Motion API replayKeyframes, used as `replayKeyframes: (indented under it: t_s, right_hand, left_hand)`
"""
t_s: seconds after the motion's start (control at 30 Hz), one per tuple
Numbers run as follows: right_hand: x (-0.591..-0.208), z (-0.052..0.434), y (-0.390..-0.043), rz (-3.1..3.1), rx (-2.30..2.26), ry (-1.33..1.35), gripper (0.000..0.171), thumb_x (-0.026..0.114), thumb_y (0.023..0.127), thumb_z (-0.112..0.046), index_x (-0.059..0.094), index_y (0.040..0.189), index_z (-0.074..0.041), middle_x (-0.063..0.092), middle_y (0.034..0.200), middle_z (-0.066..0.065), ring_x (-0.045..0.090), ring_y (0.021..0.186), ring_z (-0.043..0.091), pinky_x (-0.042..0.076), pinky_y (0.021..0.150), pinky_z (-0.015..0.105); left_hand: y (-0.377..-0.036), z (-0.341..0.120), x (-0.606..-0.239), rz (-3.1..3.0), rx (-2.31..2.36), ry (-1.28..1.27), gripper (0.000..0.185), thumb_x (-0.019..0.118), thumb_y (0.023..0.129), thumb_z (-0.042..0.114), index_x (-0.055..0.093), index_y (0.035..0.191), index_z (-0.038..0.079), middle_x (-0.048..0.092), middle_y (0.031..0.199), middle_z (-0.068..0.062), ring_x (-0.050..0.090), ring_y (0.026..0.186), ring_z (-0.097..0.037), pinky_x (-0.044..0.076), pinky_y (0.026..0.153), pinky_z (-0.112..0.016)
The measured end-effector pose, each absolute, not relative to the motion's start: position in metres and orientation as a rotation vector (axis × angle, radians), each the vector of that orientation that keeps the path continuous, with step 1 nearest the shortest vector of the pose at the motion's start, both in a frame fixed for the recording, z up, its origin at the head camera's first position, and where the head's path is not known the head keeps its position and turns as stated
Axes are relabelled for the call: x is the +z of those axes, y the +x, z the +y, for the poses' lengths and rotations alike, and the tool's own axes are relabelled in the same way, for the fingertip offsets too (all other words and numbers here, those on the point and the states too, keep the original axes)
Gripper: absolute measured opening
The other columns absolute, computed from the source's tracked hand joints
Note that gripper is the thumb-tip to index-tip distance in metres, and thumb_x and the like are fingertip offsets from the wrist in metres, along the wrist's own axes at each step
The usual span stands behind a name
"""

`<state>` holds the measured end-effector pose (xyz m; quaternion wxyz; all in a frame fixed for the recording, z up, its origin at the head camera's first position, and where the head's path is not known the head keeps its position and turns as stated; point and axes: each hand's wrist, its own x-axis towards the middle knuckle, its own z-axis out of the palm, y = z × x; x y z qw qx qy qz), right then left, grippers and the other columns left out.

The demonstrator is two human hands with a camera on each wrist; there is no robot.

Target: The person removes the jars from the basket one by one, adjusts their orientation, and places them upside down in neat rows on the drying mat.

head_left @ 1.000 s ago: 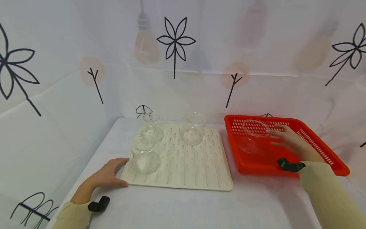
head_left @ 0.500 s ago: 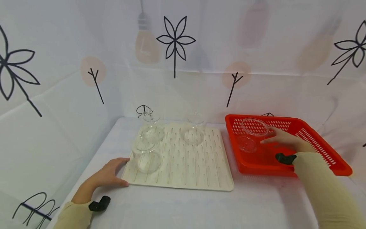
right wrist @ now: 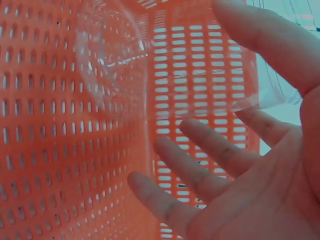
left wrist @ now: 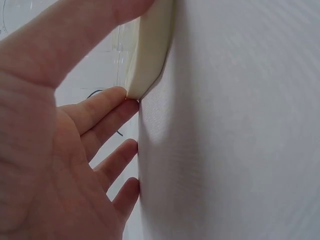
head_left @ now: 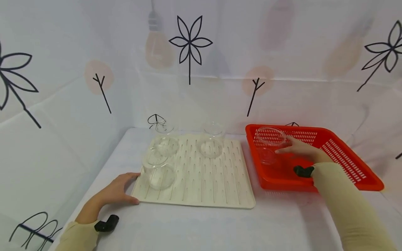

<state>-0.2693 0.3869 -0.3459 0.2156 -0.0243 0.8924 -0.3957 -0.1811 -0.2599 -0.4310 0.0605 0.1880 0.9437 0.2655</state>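
A cream ridged draining mat (head_left: pixel 204 184) lies on the table with three clear round cups on it: a front-left cup (head_left: pixel 158 169), a back-left cup (head_left: pixel 166 144) and a back-middle cup (head_left: pixel 211 143). My left hand (head_left: pixel 113 190) touches the mat's front-left corner, thumb on the front edge and fingertips at the side. Inside the red basket (head_left: pixel 290 184), another clear cup (head_left: pixel 270 137) stands near the left wall. My right hand (head_left: pixel 301 150) is at its right side, thumb and fingers spread around it. In the right wrist view several fingers (right wrist: pixel 200 175) look straight, tips just off the cup.
The basket has raised perforated walls and stands right of the mat, a narrow gap between them. A white patterned cloth (head_left: pixel 201 101) hangs behind and at the sides. White cloth covers the table (head_left: pixel 188 230).
My right hand has moved left inside the basket and come further around the clear cup, which has shifted left toward the basket's wall. The left hand stays at the mat's corner.
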Motion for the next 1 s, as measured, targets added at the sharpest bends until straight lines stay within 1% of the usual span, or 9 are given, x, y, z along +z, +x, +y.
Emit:
replayKeyframes:
  t_s: [0.07, 0.2, 0.37, 0.5, 0.6, 0.77, 0.9, 1.0]
  right_hand:
    - [-0.346, 0.384, -0.271, 2.49, -1.091, -0.077, 0.104, 0.067, 0.083, -0.042, -0.009, 0.149, -0.017, 0.012, 0.145, 0.03, 0.019, 0.126, 0.051, 0.042, 0.089, 0.057]
    - [-0.347, 0.377, -0.274, 2.499, -1.139, -0.094, 0.102, 0.068, 0.083, -0.037, -0.005, 0.15, -0.014, 0.016, 0.144, 0.028, 0.02, 0.126, 0.05, 0.039, 0.091, 0.059]
    - [-0.346, 0.369, -0.277, 2.507, -1.204, -0.084, 0.095, 0.069, 0.083, -0.037, 0.005, 0.147, -0.008, 0.021, 0.142, 0.025, 0.023, 0.126, 0.047, 0.04, 0.09, 0.058]
    - [-0.344, 0.366, -0.278, 2.509, -1.279, -0.069, 0.091, 0.07, 0.082, -0.036, 0.011, 0.144, -0.004, 0.02, 0.142, 0.026, 0.025, 0.125, 0.046, 0.041, 0.09, 0.057]
    - [-0.341, 0.364, -0.277, 2.518, -1.338, -0.056, 0.091, 0.072, 0.079, -0.037, 0.016, 0.142, -0.003, 0.021, 0.142, 0.026, 0.029, 0.123, 0.045, 0.042, 0.09, 0.056]
    - [-0.337, 0.359, -0.275, 2.583, -1.364, -0.043, 0.094, 0.074, 0.074, -0.045, 0.021, 0.14, -0.004, 0.025, 0.14, 0.024, 0.033, 0.12, 0.043, 0.044, 0.089, 0.053]
    - [-0.333, 0.356, -0.275, 2.645, -1.367, -0.041, 0.09, 0.074, 0.074, -0.046, 0.025, 0.137, -0.004, 0.027, 0.139, 0.024, 0.033, 0.119, 0.042, 0.044, 0.089, 0.052]
    - [-0.33, 0.353, -0.274, 2.678, -1.357, -0.024, 0.091, 0.075, 0.074, -0.045, 0.025, 0.138, -0.004, 0.027, 0.139, 0.024, 0.032, 0.119, 0.043, 0.044, 0.089, 0.054]
  left_hand:
    - [-0.181, -0.26, -0.431, 2.862, 0.8, 0.578, 0.098, 0.084, 0.059, 0.048, 0.043, 0.133, -0.001, 0.043, 0.132, -0.026, 0.034, 0.123, -0.047, 0.029, 0.097, -0.061]
    - [-0.181, -0.262, -0.429, 2.877, 0.803, 0.612, 0.097, 0.084, 0.059, 0.046, 0.044, 0.132, -0.002, 0.044, 0.131, -0.026, 0.035, 0.122, -0.047, 0.029, 0.097, -0.061]
    - [-0.182, -0.262, -0.429, 2.874, 0.801, 0.627, 0.096, 0.084, 0.06, 0.046, 0.044, 0.132, -0.003, 0.045, 0.131, -0.026, 0.035, 0.121, -0.047, 0.029, 0.097, -0.061]
    - [-0.182, -0.263, -0.429, 2.877, 0.808, 0.636, 0.095, 0.084, 0.06, 0.046, 0.044, 0.132, -0.003, 0.045, 0.13, -0.026, 0.036, 0.121, -0.047, 0.03, 0.096, -0.061]
    - [-0.182, -0.262, -0.428, 2.876, 0.808, 0.632, 0.096, 0.083, 0.06, 0.047, 0.044, 0.132, -0.002, 0.045, 0.131, -0.026, 0.035, 0.121, -0.046, 0.03, 0.096, -0.061]
    - [-0.181, -0.261, -0.428, 2.866, 0.809, 0.626, 0.096, 0.083, 0.06, 0.047, 0.044, 0.132, -0.002, 0.044, 0.132, -0.025, 0.035, 0.122, -0.046, 0.029, 0.097, -0.061]
    - [-0.181, -0.26, -0.429, 2.855, 0.828, 0.631, 0.095, 0.084, 0.06, 0.046, 0.044, 0.132, -0.002, 0.044, 0.131, -0.026, 0.035, 0.122, -0.047, 0.029, 0.097, -0.061]
    - [-0.181, -0.26, -0.43, 2.851, 0.842, 0.631, 0.096, 0.084, 0.06, 0.047, 0.044, 0.132, -0.002, 0.044, 0.131, -0.026, 0.035, 0.122, -0.047, 0.029, 0.097, -0.061]
